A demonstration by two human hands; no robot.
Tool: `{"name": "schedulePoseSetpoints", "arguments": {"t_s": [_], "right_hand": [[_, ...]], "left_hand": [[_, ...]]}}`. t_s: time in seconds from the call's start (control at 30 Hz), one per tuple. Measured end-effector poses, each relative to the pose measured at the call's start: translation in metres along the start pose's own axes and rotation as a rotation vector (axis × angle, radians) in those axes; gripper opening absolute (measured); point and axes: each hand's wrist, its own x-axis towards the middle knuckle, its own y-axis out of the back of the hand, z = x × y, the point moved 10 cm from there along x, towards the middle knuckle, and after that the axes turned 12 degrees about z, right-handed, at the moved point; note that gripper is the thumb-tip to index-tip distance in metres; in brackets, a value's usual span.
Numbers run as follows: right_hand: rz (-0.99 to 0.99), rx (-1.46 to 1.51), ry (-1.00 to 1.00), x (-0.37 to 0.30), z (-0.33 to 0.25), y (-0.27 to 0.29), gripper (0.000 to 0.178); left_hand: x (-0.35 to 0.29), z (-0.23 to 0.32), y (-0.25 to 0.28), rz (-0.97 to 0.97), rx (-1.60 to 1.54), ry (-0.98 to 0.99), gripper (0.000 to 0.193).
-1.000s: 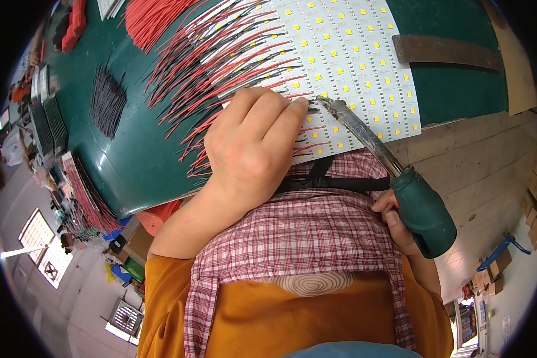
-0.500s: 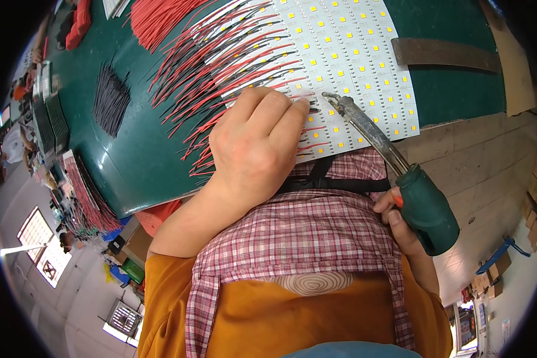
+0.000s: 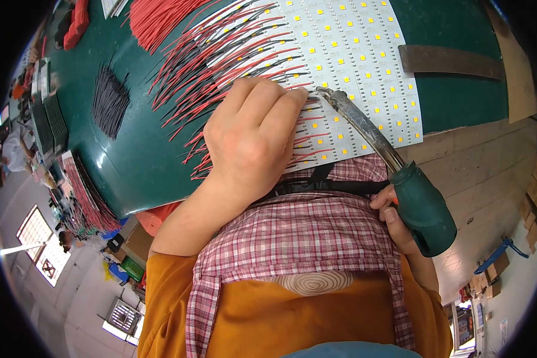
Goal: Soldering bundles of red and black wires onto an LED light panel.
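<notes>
A white LED board (image 3: 370, 77) with rows of small yellow chips lies on the green tabletop. Red and black wires (image 3: 221, 65) run leftward from its left part. My left hand (image 3: 244, 134) is closed in a pinch over the board's near part, with a thin wire at its fingertips; most of that wire is hidden under the hand. My right hand (image 3: 397, 218) grips the green handle of a soldering iron (image 3: 423, 206), partly behind it. The iron's dark, crusted tip is at the board, just right of my left fingertips.
A bundle of red wires (image 3: 161, 24) lies at the far side, and a pile of black wires (image 3: 110, 101) to the left. A flat brown metal strip (image 3: 453, 61) touches the board's right side. Wired boards (image 3: 89, 194) are stacked at the left table edge.
My left hand has shifted slightly left and away from me. The iron's tip has moved a little left, closer to the fingertips. The board has slid slightly toward me.
</notes>
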Motion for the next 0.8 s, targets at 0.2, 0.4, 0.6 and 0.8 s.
{"name": "schedulePoseSetpoints", "arguments": {"t_s": [0.2, 0.4, 0.6, 0.8], "right_hand": [[0.171, -0.008, -0.008, 0.010, -0.009, 0.012, 0.022], [0.157, 0.168, -0.185, 0.001, 0.009, 0.008, 0.022], [0.151, 0.333, -0.208, 0.001, 0.009, 0.009, 0.029], [0.115, 0.284, -0.153, -0.001, 0.007, 0.008, 0.031]], "left_hand": [[0.001, 0.004, -0.001, 0.022, 0.065, -0.058, 0.025], [0.001, 0.008, -0.002, 0.028, 0.108, -0.094, 0.024], [0.000, 0.007, -0.001, 0.013, 0.112, -0.077, 0.024], [0.002, 0.007, -0.002, -0.026, 0.138, -0.064, 0.024]]}}
